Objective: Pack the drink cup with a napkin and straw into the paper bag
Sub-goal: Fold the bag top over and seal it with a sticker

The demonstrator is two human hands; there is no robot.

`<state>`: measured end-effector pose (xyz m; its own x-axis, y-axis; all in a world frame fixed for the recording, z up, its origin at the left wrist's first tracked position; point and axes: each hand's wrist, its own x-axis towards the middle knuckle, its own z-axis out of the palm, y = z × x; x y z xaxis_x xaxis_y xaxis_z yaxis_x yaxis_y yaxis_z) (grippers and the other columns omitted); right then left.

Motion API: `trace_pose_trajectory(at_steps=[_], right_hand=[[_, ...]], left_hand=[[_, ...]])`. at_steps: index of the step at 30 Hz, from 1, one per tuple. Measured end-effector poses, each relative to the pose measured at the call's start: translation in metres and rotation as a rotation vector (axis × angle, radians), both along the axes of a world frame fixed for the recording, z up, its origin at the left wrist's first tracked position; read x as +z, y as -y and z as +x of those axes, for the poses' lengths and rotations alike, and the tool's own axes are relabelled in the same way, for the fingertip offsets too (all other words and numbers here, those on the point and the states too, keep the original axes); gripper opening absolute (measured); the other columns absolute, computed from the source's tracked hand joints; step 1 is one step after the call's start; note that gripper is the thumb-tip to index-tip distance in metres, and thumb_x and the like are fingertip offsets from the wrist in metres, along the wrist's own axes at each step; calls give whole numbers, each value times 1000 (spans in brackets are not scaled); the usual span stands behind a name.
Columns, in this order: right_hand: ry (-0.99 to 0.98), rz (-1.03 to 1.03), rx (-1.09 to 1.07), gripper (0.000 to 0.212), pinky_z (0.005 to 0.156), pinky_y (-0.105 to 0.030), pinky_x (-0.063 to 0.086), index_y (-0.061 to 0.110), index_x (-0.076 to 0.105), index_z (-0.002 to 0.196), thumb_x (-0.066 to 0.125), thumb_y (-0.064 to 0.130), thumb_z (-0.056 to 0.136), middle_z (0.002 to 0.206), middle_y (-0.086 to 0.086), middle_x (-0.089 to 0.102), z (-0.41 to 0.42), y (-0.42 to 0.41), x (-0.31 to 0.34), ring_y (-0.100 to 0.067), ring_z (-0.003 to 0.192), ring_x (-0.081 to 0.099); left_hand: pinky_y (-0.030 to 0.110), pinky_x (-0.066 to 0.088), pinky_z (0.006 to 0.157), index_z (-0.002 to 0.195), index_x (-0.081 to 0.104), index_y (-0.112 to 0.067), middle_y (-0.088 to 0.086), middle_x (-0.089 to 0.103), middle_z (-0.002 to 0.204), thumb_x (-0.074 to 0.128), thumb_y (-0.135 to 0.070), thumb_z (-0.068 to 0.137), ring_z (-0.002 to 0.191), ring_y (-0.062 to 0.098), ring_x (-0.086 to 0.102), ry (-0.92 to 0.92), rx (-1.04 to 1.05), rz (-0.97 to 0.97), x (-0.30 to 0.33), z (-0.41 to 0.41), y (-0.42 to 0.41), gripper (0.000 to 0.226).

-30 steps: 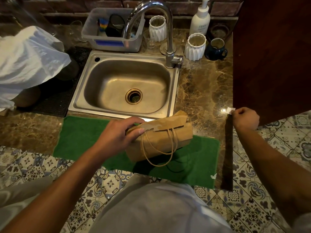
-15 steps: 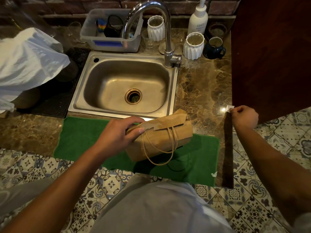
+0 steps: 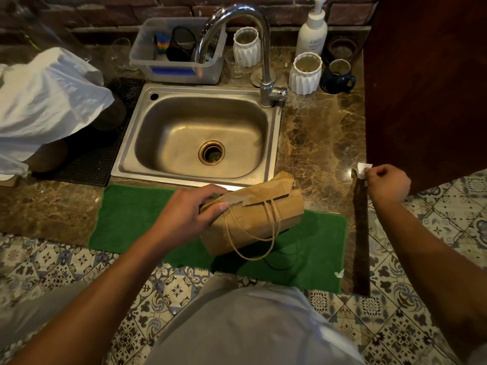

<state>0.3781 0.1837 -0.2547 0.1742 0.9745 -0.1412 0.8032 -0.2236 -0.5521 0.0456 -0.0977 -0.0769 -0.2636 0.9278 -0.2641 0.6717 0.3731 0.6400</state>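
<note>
A brown paper bag [image 3: 258, 219] with string handles lies on its side over the green mat [image 3: 137, 219], its top folded over. My left hand [image 3: 189, 209] grips the bag's folded end. My right hand [image 3: 387, 183] is at the counter's right corner, its fingers pinched on a small white piece of paper [image 3: 363, 168]. What is inside the bag is hidden; no cup or straw shows.
Behind the mat is a steel sink [image 3: 200, 138] with a tall tap [image 3: 263, 56]. Further back stand a plastic tub [image 3: 176, 51], white ribbed cups [image 3: 304, 73], a dark mug [image 3: 338, 77] and a soap bottle [image 3: 312, 30]. White plastic bag [image 3: 44, 98] at left; dark wooden panel [image 3: 421, 75] at right.
Almost nothing has moved. My left hand keeps its hold on the bag, and my right hand stays at the counter corner with the white piece of paper.
</note>
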Motion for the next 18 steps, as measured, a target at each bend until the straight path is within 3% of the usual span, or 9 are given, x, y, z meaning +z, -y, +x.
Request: trace_pose_trajectory(at_steps=[5, 8, 10, 13, 15, 18], right_hand=[[-230, 80, -48, 24, 77, -24, 47, 11, 73, 110, 65, 29, 96, 109, -6, 74, -30, 6, 57, -14, 93, 66], [-484, -13, 72, 22, 67, -10, 45, 14, 72, 112, 68, 28, 95, 105, 0, 73, -81, 39, 96, -4, 82, 62], [-727, -95, 83, 19, 58, -15, 46, 17, 73, 107, 71, 29, 93, 91, 2, 71, -109, 72, 127, -5, 69, 59], [-943, -245, 117, 10, 45, -17, 40, 21, 75, 97, 73, 28, 91, 72, 5, 64, -120, 122, 166, -5, 54, 49], [-1034, -361, 166, 6, 42, -20, 39, 19, 74, 92, 73, 24, 90, 64, 3, 63, -118, 154, 176, -9, 48, 46], [-1050, -469, 188, 6, 44, -24, 41, 15, 74, 88, 73, 21, 89, 60, -2, 61, -115, 190, 179, -13, 47, 47]], left_hand=[[44, 61, 77, 121, 68, -31, -11, 73, 100, 66, -39, 94, 92, 12, 70, 2, 14, 1, -2, 1, 0, 28], [41, 59, 75, 117, 68, -28, -12, 71, 96, 66, -38, 93, 91, 12, 69, 10, 43, 0, 0, 1, -1, 25], [37, 57, 76, 114, 69, -27, -15, 70, 95, 67, -36, 94, 92, 12, 68, 17, 88, 18, 4, 1, 1, 22], [35, 56, 62, 107, 70, -27, -9, 75, 80, 68, -31, 94, 73, 13, 71, 158, 187, 53, 7, 4, 7, 13], [31, 52, 54, 102, 69, -25, -4, 75, 73, 66, -23, 96, 63, 10, 67, 260, 265, 62, 8, 10, 11, 7], [25, 55, 52, 97, 68, -18, -5, 76, 77, 65, -15, 95, 64, 4, 68, 387, 399, 47, 7, 23, 15, 4]])
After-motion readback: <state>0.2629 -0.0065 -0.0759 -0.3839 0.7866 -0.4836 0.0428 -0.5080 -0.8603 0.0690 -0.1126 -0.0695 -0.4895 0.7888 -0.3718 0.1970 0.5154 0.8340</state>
